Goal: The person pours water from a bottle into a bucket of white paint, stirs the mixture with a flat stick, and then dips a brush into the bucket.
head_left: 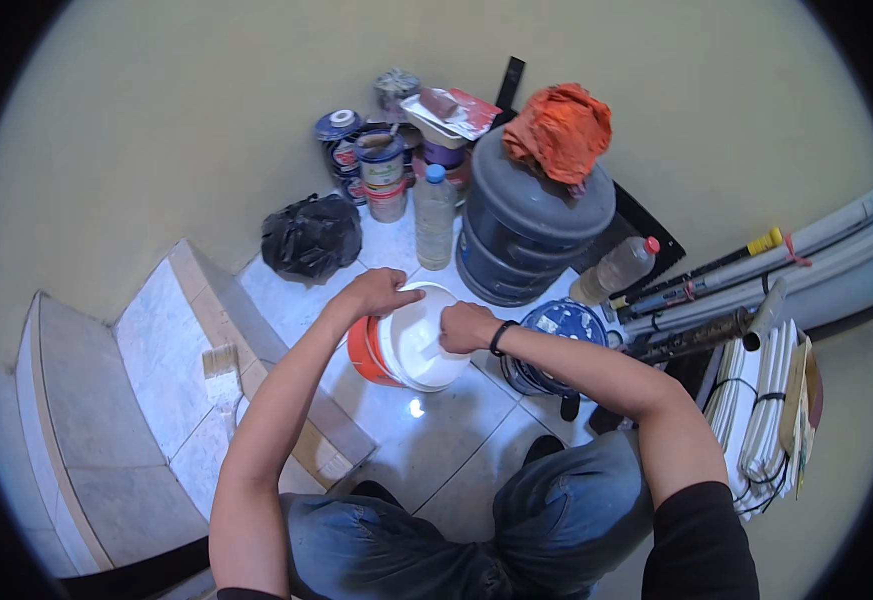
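Observation:
An orange and white bucket [367, 352] leans on the tiled floor in front of me, its mouth tipped toward my right. My left hand [387, 292] is closed over the bucket's far left rim, thumb toward the inside. At the mouth's right side, my right hand [469, 328] makes a fist just over the white interior. A pale, blurred shape shows below that fist; I cannot make out whether it is a tool or part of the white contents. Beside my right forearm stands a paint-splashed blue can [567, 322], partly covered by the arm.
Behind the bucket are a blue-capped bottle [436, 220], stacked paint cans [383, 175], a black plastic bag [312, 238] and a dark drum [517, 240] topped with an orange cloth [560, 133]. A paintbrush [222, 378] rests on the left steps. Long pipes [817, 275] lean at right.

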`<state>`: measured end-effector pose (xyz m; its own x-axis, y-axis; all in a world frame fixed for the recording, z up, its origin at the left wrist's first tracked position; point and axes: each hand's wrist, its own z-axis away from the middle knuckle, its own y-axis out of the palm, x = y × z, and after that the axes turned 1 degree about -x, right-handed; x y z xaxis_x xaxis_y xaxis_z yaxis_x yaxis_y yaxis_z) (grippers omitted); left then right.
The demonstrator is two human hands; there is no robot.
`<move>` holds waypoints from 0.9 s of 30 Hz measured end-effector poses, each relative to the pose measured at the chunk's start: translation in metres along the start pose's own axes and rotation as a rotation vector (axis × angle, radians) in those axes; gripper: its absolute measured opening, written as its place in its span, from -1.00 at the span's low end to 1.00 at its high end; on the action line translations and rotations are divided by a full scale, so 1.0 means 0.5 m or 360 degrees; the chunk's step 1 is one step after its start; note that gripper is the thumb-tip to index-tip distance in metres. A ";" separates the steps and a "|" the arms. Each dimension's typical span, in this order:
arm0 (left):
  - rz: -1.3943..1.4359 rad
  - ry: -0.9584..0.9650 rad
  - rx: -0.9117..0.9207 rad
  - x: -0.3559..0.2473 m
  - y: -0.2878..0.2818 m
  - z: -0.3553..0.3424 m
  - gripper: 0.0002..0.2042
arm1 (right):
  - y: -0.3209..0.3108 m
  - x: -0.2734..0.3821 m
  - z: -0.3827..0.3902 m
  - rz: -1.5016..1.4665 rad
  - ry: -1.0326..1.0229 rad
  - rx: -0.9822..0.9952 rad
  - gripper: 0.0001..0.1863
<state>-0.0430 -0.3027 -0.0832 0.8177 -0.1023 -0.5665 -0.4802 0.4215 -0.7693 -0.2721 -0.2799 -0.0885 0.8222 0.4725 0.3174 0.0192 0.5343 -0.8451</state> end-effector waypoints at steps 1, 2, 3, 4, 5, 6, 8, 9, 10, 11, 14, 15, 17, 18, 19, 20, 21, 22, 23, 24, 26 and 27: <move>0.0004 0.0019 0.0006 0.001 0.000 -0.005 -0.36 | 0.002 0.000 -0.001 -0.0108 0.0039 0.0026 -0.72; -0.0012 0.0032 -0.0011 0.000 0.000 -0.009 -0.35 | 0.010 -0.005 -0.004 -0.0055 0.0001 -0.0097 -0.73; -0.0029 0.0041 -0.0028 0.007 -0.003 -0.011 -0.36 | 0.011 -0.004 -0.008 0.0004 -0.0040 -0.0219 -0.73; -0.0045 0.0050 -0.0044 0.014 -0.006 -0.012 -0.36 | 0.009 -0.006 -0.011 0.0166 -0.0119 -0.0223 -0.73; -0.0058 0.0057 -0.0068 0.017 -0.012 -0.012 -0.37 | -0.002 0.007 -0.009 0.0250 -0.0139 -0.0153 -0.74; -0.0021 0.0004 -0.0031 0.008 -0.014 -0.015 -0.37 | -0.003 0.007 -0.019 0.0151 -0.0078 -0.0041 -0.73; 0.0043 -0.0127 0.0030 -0.007 -0.022 -0.013 -0.39 | -0.005 0.000 -0.024 0.0018 -0.0017 -0.0006 -0.72; 0.0060 -0.0129 0.0051 -0.017 -0.023 -0.017 -0.39 | -0.003 -0.001 -0.022 -0.0011 -0.0017 -0.0081 -0.71; 0.0079 -0.0134 0.0069 -0.025 -0.022 -0.020 -0.39 | -0.001 -0.003 -0.020 -0.0037 -0.0020 -0.0155 -0.70; 0.0089 -0.0153 0.0077 -0.028 -0.028 -0.018 -0.40 | -0.005 -0.001 -0.022 0.0049 -0.0038 -0.0117 -0.69; 0.0141 -0.0166 0.0114 -0.039 -0.032 -0.019 -0.39 | -0.028 0.008 -0.011 0.0091 -0.0064 0.0050 -0.66; 0.0128 -0.0141 0.0113 -0.038 -0.032 -0.021 -0.39 | -0.025 0.004 -0.014 0.0003 -0.0080 0.0005 -0.68; 0.0106 -0.0064 0.0123 -0.048 -0.025 -0.037 -0.38 | -0.015 -0.015 -0.010 -0.0173 -0.0081 -0.0089 -0.69; 0.0081 0.0006 0.0102 -0.042 -0.017 -0.047 -0.38 | -0.007 -0.024 -0.007 -0.0093 -0.0047 -0.0237 -0.72; 0.0062 0.0000 0.0088 -0.031 -0.016 -0.044 -0.38 | 0.009 -0.029 -0.019 0.0036 -0.0135 -0.0302 -0.73; -0.0069 0.0089 0.0022 -0.007 -0.013 -0.048 -0.36 | 0.014 -0.024 -0.024 0.0156 -0.0185 -0.0314 -0.75; -0.0072 0.0063 0.0029 -0.008 -0.014 -0.041 -0.33 | 0.012 -0.018 -0.026 0.0166 -0.0124 -0.0145 -0.72; -0.0088 0.0043 0.0023 0.002 -0.024 -0.034 -0.34 | 0.006 -0.001 -0.038 0.0063 -0.0106 -0.0023 -0.67; -0.0017 0.0024 0.0003 0.002 -0.020 -0.033 -0.34 | 0.001 -0.002 -0.039 -0.0079 -0.0089 0.0067 -0.64; 0.0063 -0.0081 0.0037 -0.007 -0.021 -0.031 -0.37 | 0.000 -0.002 -0.037 -0.0201 -0.0091 -0.0024 -0.64; 0.0098 -0.0091 0.0057 -0.021 -0.016 -0.035 -0.39 | 0.006 -0.012 -0.021 -0.0053 -0.0143 -0.0269 -0.69; 0.0114 -0.0100 0.0064 -0.026 -0.015 -0.036 -0.39 | 0.006 -0.019 -0.018 0.0127 -0.0189 -0.0316 -0.71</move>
<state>-0.0559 -0.3208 -0.0756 0.8005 -0.0145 -0.5991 -0.5261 0.4620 -0.7140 -0.2748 -0.2889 -0.0981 0.7530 0.5932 0.2846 0.0779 0.3491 -0.9338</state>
